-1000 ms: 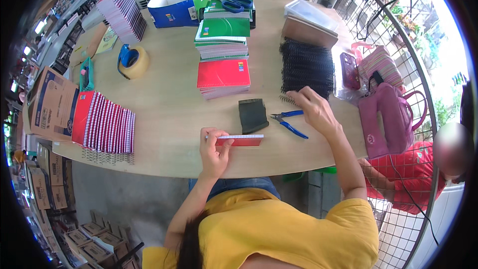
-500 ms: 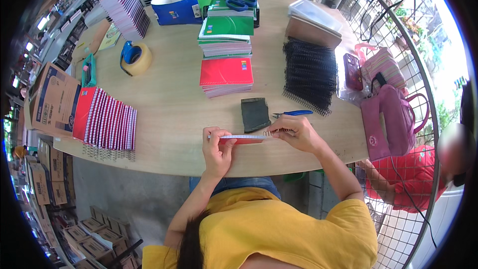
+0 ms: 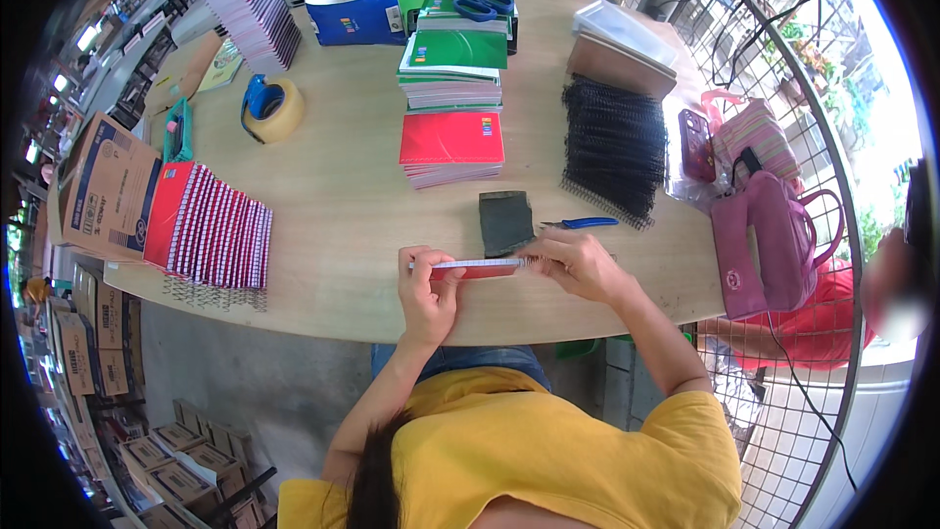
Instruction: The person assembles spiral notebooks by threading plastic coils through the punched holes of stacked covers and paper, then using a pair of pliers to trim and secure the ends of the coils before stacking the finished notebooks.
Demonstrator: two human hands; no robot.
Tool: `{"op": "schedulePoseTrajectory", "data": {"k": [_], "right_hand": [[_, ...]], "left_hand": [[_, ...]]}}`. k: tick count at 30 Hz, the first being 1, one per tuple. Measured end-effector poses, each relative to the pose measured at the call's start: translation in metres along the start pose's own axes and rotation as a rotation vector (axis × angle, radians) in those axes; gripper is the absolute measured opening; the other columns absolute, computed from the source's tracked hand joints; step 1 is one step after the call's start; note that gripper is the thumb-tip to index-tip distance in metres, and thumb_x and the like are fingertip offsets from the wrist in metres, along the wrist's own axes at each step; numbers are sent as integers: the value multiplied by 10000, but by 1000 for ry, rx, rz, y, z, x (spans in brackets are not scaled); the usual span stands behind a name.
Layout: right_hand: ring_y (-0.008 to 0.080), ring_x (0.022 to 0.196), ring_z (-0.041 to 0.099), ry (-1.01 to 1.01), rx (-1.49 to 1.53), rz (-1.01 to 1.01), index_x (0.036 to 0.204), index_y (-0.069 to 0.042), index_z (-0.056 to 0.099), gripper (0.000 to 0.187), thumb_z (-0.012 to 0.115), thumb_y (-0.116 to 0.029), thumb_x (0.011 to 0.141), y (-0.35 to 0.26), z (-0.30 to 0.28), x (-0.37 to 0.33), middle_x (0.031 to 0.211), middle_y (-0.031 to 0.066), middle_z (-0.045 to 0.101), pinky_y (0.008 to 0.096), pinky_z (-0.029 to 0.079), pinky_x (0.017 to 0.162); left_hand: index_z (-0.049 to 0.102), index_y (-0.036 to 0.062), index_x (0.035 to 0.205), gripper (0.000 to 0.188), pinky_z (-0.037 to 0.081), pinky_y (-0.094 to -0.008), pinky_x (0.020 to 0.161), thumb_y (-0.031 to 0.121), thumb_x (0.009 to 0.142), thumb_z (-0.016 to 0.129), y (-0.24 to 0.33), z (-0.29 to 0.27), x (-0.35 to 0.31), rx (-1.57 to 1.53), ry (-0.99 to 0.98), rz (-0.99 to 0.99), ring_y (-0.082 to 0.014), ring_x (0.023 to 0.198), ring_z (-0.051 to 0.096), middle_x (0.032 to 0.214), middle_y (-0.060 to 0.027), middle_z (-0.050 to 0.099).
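My left hand [image 3: 429, 299] grips the left end of a thin red notebook [image 3: 477, 270], its white page edge with a row of holes facing up. At the notebook's right end, my right hand [image 3: 580, 266] pinches a dark spiral binding coil [image 3: 523, 262] against the holed edge; the fingers hide most of the coil. Just beyond the notebook lies a dark square pad [image 3: 506, 223]. Blue-handled cutters [image 3: 586, 223] rest behind my right hand.
Red and green notebook stacks [image 3: 451, 142] stand mid-table. A heap of black coils [image 3: 612, 147] lies right of them. Bound red notebooks [image 3: 211, 230] and a cardboard box [image 3: 110, 191] are at left, a tape dispenser [image 3: 272, 110] behind. A purple bag [image 3: 769, 245] sits by the mesh fence.
My right hand has shifted slightly left, closer to the notebook's end, and less of the coil shows. My left hand keeps its hold. The person beyond the fence has moved.
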State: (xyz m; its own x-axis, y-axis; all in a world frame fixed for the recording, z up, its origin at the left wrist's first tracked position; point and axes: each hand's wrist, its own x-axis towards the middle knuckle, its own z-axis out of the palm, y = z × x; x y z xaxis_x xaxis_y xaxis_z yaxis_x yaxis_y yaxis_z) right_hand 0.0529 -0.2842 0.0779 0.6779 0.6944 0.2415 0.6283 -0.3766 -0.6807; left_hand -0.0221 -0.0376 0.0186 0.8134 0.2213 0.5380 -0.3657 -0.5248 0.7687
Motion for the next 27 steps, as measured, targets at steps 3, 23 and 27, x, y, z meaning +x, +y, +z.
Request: {"op": "schedulePoseTrajectory", "data": {"k": [3,23,27], "right_hand": [[302,820,667,82,-50,8,1066,-48,686,236,755,-29,842,-4,7,-2,907,112,677,391,534,657],[382,1190,569,-94,-394,-133,1242,-160,737,483,825,-301,789,24,-10,52,1337,195,583,469,477,1025],[391,1132,600,-261,84,49,1209,-55,734,506,747,-413,852,27,-35,61,1291,216,612,455,472,1003]], "left_hand": [[610,55,987,216,492,-392,733,157,892,775,-1,0,-1,-18,-1,-15,-294,874,575,982,-119,531],[578,61,1011,433,492,-405,736,295,796,872,-4,-6,6,2,-32,90,-304,920,546,982,-112,513],[565,67,993,503,485,-410,727,317,731,914,-13,-8,5,28,-6,55,-306,911,534,961,-111,505]]}}
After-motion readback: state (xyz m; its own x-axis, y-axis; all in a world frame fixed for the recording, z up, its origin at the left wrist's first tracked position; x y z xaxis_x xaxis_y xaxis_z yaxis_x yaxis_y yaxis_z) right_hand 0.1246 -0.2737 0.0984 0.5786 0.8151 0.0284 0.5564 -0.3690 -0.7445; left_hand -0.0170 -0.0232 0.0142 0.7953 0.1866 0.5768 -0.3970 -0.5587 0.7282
